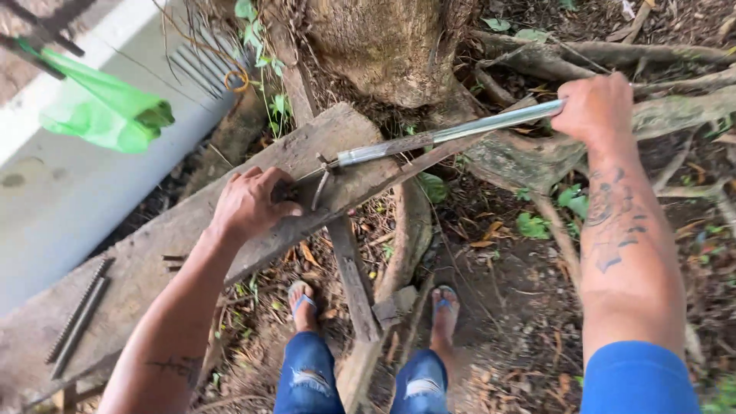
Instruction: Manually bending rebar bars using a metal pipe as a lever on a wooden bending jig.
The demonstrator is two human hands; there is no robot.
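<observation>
My right hand [596,107] grips the far end of a long metal pipe [452,134] that runs left and down to a weathered wooden plank [153,253]. At the pipe's lower end a thin bent steel rod [320,186] sticks out over the plank. My left hand [249,203] is closed on that rod, pressing it against the plank's top surface. The part of the rod under my fingers is hidden.
A thick tree trunk [383,42] and roots [613,54] stand behind the plank. Two ribbed steel bars [77,318] lie on the plank's left end. A green plastic bag [103,111] hangs at upper left over a pale concrete surface [54,207]. My feet in sandals [303,303] stand on leaf-strewn soil.
</observation>
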